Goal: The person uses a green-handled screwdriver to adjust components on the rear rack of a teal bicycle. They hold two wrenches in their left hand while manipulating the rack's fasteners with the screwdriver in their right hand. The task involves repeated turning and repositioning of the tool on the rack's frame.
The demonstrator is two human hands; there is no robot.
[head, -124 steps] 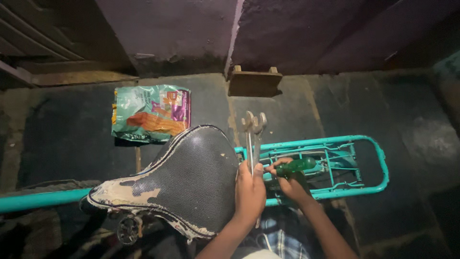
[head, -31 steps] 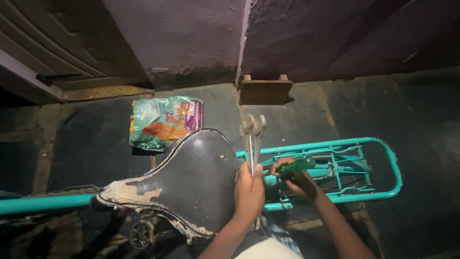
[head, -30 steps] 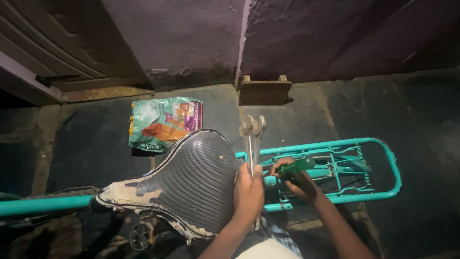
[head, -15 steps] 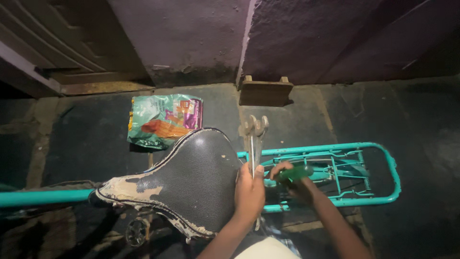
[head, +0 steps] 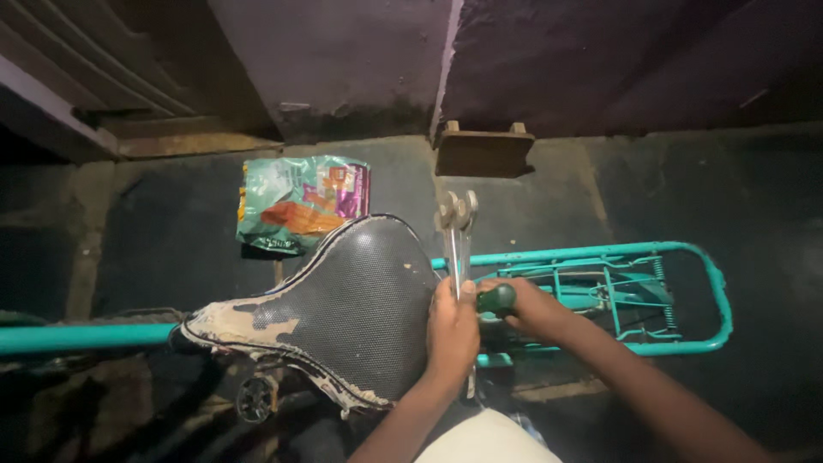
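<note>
I look down on a worn black bicycle saddle with a torn pale edge. My left hand grips two metal spanners held together, their open heads pointing away from me, right behind the saddle. My right hand is closed around a dark green tool handle just right of the spanners, over the front of the teal rear carrier rack. Where the tool tips meet the bicycle is hidden by my hands.
The teal frame tube runs off to the left. A colourful plastic packet lies on the dark stone floor beyond the saddle. A small wooden block stands against the wall. A pedal shows below the saddle.
Both hands keep their grip in the same place behind the saddle. Only my view has shifted slightly.
</note>
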